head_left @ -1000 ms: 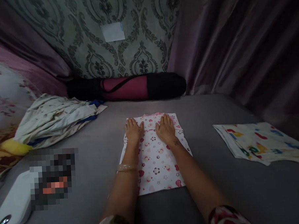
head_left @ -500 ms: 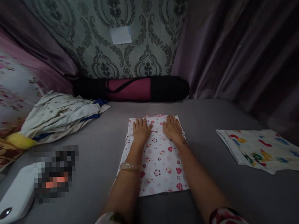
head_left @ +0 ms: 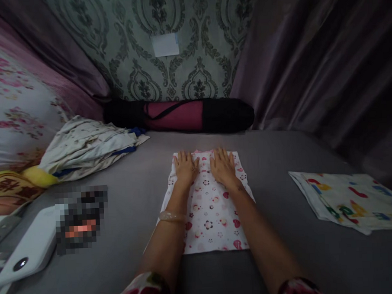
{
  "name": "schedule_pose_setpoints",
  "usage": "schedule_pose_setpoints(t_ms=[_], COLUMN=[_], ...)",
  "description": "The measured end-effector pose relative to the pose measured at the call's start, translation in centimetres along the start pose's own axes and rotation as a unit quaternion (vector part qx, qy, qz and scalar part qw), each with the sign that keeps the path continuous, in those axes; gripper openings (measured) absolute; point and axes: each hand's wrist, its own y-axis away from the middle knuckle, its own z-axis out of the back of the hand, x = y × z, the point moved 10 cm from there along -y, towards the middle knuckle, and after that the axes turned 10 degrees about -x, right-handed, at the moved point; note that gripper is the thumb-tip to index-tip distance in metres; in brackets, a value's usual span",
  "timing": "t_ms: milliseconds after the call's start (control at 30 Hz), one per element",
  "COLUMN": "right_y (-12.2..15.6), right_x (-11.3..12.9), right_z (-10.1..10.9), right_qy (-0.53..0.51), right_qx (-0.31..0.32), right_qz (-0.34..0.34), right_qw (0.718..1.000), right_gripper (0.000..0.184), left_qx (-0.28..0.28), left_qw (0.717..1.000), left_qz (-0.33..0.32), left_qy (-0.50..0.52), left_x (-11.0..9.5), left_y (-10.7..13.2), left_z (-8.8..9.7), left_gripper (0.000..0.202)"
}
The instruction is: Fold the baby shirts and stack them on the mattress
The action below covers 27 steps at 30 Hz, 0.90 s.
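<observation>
In front of me a white cloth (head_left: 208, 211), printed with red hearts and small flowers, lies flat on the grey bed sheet (head_left: 127, 202). It looks like a folded garment; a bit of pink trim (head_left: 202, 151) peeks out at its far edge. My left hand (head_left: 186, 167) presses flat on its far left part, fingers spread, with a pale bangle on the wrist. On the far right part rests my right hand (head_left: 223, 166), palm down, fingers stretched away from me. Neither hand grasps anything.
To the right lies a folded white cloth with colourful letters (head_left: 357, 198). A crumpled pale cloth (head_left: 88, 143), a yellow cushion (head_left: 39, 176) and a white device (head_left: 34, 245) are at the left, beside a blurred patch. A black and maroon long bag (head_left: 178, 116) lies along the wall.
Both hands have slid slightly toward the cloth's far edge, the right also inward. The fold line across its far part no longer shows. The view has shifted slightly left.
</observation>
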Motion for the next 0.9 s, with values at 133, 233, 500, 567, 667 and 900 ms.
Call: schedule_pose_setpoints(t_ms=[133,233,500,567,667,900], right_y=[0.9,0.9,0.6,0.5,1.0,1.6], right_x=[0.8,0.5,1.8,3.4,5.2,5.4], right_z=[-2.2,-2.7,-1.6,-1.3,-2.3,-3.3], right_qy=[0.008,0.021,0.018,0.009,-0.002,0.012], right_qx=[0.074,0.087,0.084,0.068,0.098,0.132], right_qz=[0.003,0.002,0.005,0.039,0.074,0.081], right_qw=[0.997,0.996,0.996,0.997,0.992,0.988], right_gripper=[0.053,0.054,0.054,0.053,0.052,0.052], left_qx=[0.059,0.067,-0.005,-0.027,0.022,0.051], left_qw=[0.998,0.997,0.999,0.999,0.999,0.997], left_qz=[0.026,0.025,0.013,0.001,0.027,0.047], left_qy=[0.002,0.011,0.036,0.036,0.032,0.043], left_x=[0.9,0.9,-0.1,-0.5,0.1,0.8], left_y=[0.3,0.3,0.0,0.1,0.5,0.6], left_z=[-1.9,-1.9,1.2,1.5,0.0,-1.4], left_gripper=[0.068,0.068,0.057,0.055,0.056,0.058])
